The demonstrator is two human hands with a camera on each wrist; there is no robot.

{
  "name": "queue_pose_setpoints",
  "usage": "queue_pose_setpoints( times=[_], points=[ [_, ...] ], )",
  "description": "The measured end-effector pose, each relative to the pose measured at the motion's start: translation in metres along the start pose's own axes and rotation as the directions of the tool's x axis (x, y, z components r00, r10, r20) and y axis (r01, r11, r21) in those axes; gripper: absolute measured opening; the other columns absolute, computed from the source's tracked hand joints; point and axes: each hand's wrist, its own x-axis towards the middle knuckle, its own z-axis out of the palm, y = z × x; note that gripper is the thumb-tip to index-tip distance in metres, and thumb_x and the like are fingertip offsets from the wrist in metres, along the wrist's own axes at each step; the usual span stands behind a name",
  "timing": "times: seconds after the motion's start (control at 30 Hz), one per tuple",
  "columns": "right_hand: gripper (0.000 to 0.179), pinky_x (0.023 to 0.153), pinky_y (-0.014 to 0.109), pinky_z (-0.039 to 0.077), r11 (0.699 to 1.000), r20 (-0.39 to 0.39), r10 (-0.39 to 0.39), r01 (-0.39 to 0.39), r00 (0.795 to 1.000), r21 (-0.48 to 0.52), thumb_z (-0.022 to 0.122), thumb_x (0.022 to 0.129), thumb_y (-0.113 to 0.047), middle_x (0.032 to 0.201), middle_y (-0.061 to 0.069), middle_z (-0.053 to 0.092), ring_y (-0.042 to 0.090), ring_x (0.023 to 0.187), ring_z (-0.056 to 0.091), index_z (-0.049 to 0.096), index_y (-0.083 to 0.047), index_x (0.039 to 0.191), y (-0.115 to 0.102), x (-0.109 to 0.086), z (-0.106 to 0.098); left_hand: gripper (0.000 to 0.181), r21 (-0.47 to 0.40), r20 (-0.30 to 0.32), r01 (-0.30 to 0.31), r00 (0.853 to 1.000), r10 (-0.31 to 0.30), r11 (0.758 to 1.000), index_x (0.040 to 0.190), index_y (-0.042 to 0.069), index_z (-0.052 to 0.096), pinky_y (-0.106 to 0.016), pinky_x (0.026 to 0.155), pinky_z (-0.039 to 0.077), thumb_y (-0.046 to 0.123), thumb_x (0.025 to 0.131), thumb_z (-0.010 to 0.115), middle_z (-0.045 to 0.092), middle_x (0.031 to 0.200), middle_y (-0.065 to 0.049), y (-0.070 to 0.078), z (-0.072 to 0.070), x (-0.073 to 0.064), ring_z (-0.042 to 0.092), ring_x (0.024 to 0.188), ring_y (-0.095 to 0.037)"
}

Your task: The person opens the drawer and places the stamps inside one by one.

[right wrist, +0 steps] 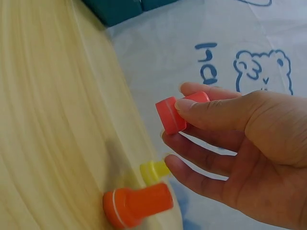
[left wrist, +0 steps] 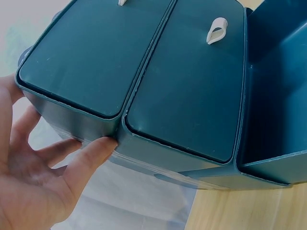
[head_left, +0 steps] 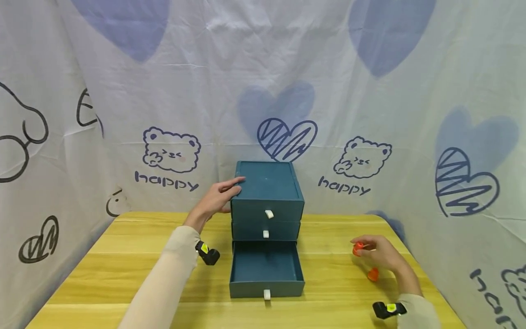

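Observation:
A dark teal box of three stacked drawers [head_left: 267, 180] stands mid-table, its bottom drawer [head_left: 267, 289] pulled out and bare inside. My left hand [head_left: 218, 197] rests against the box's upper left side, with fingers over the top edge. In the left wrist view the thumb [left wrist: 93, 155] presses the side near the seam between the upper drawers. At the right, my right hand [head_left: 384, 252] pinches a small red stamp-like piece [right wrist: 170, 115] with a wide base and narrower handle, above the table. A similar orange piece [right wrist: 139, 203] stands below that hand, with a yellow one [right wrist: 153, 171] behind it.
Each drawer has a white loop tab, such as the middle one [head_left: 265, 234]. The wooden table [head_left: 333, 292] ends at a white printed curtain [head_left: 222, 114] behind and on both sides. Black cameras sit on both wrists.

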Motion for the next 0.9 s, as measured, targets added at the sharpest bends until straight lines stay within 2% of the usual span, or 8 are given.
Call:
queue_pose_setpoints(
  times=[0.13,0.33,0.47,0.9],
  points=[
    [0.029,0.081,0.024,0.06,0.999,0.022,-0.045,0.045,0.999,0.003,0.074,0.091,-0.002,0.115,0.025,0.074,0.032,0.096,0.074,0.072,0.006,0.119,-0.009,0.007,0.005,0.052,0.005,0.001,0.007,1.0,-0.007,1.0,0.16,0.027,0.041,-0.068,0.111,0.043,0.038,0.109,0.05,0.023,0.173,-0.009,0.0,-0.001,0.0,0.028,0.156,-0.039],
    [0.028,0.083,0.03,0.062,0.998,0.065,-0.055,0.055,0.996,0.0,0.073,0.093,-0.003,0.118,0.026,0.073,0.031,0.096,0.073,0.072,0.005,0.119,-0.017,0.014,0.015,0.052,0.004,0.0,0.017,1.0,-0.017,1.0,0.159,0.027,0.042,-0.067,0.111,0.044,0.039,0.109,0.05,0.023,0.173,-0.01,0.001,-0.001,0.0,0.029,0.156,-0.039],
    [0.027,0.084,0.035,0.062,0.998,0.066,-0.056,0.057,0.996,-0.008,0.073,0.093,-0.003,0.117,0.025,0.074,0.029,0.095,0.073,0.072,0.004,0.119,-0.022,0.016,0.02,0.052,0.011,-0.005,0.017,1.0,-0.017,1.0,0.159,0.028,0.042,-0.067,0.11,0.045,0.038,0.109,0.051,0.024,0.173,-0.009,0.002,0.0,0.0,0.03,0.156,-0.039],
    [0.028,0.086,0.034,0.061,0.995,0.144,-0.099,0.097,0.985,0.023,0.072,0.094,-0.003,0.117,0.024,0.074,0.028,0.098,0.072,0.072,0.004,0.12,-0.042,0.025,0.035,0.052,0.018,-0.003,0.011,1.0,-0.011,1.0,0.159,0.028,0.042,-0.067,0.11,0.044,0.039,0.109,0.051,0.023,0.173,-0.009,0.002,0.0,0.0,0.029,0.156,-0.039]
  ],
)
